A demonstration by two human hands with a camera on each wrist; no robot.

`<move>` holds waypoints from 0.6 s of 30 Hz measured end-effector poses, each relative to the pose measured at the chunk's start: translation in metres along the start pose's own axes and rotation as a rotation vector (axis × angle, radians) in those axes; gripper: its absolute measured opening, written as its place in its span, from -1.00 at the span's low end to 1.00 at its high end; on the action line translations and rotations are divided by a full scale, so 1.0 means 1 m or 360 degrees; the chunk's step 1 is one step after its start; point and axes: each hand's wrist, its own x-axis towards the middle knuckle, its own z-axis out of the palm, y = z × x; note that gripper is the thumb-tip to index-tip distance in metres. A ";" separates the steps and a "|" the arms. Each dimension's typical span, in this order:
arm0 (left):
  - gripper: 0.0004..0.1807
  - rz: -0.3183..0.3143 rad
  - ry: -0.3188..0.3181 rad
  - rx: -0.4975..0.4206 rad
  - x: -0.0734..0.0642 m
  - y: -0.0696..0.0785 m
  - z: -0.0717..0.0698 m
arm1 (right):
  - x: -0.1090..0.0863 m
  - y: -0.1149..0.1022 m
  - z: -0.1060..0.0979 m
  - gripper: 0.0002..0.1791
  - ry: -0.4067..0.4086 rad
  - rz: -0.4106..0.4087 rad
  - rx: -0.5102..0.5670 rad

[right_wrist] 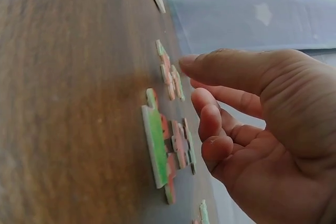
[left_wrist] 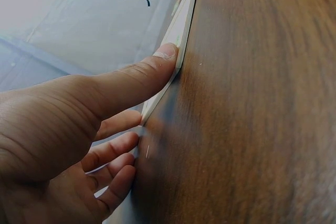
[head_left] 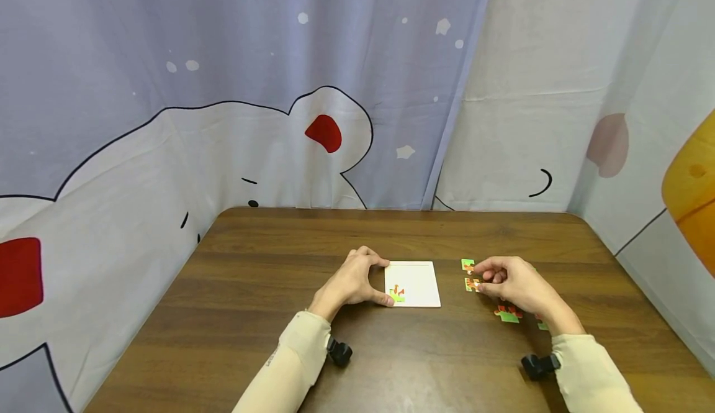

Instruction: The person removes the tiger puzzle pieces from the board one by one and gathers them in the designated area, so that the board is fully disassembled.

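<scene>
A square white puzzle board lies flat on the table, with one green and red puzzle piece in its near left corner. My left hand holds the board by its left side, thumb at the near corner and index finger at the far one. In the left wrist view the thumb presses the board's edge. My right hand hovers over loose pieces, thumb and index finger apart. Nearest to those fingertips are an orange and green piece and another piece behind it. Contact with either cannot be made out.
A larger green and red piece lies under the right hand, and another green piece is partly hidden by the wrist. The brown wooden table ends against a printed curtain at the back and sides.
</scene>
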 end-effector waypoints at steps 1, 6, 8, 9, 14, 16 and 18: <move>-0.05 0.0010 0.0004 0.0001 0.000 0.000 0.000 | 0.000 -0.001 -0.001 -0.67 0.0008 -0.0003 0.0009; -0.05 0.0081 0.0031 0.0038 0.002 -0.008 0.003 | 0.000 -0.004 -0.003 -0.61 0.0049 -0.0021 0.0052; -0.04 0.0078 0.0027 0.0038 0.002 -0.008 0.003 | 0.000 -0.006 -0.003 -0.58 0.0066 -0.0037 0.0067; -0.07 0.0044 0.0007 0.0023 0.000 0.000 -0.002 | 0.000 -0.008 -0.004 -0.57 0.0077 -0.0047 0.0073; -0.06 0.0033 -0.0008 0.0015 -0.001 0.001 -0.003 | 0.000 -0.014 -0.005 -0.51 0.0125 -0.0086 0.0080; -0.06 0.0031 -0.0013 0.0010 -0.001 0.001 -0.003 | 0.000 -0.018 -0.005 -0.49 0.0128 -0.0090 0.0107; -0.06 0.0029 -0.0018 0.0006 -0.002 0.001 -0.002 | 0.001 -0.022 -0.005 -0.48 0.0129 -0.0096 0.0143</move>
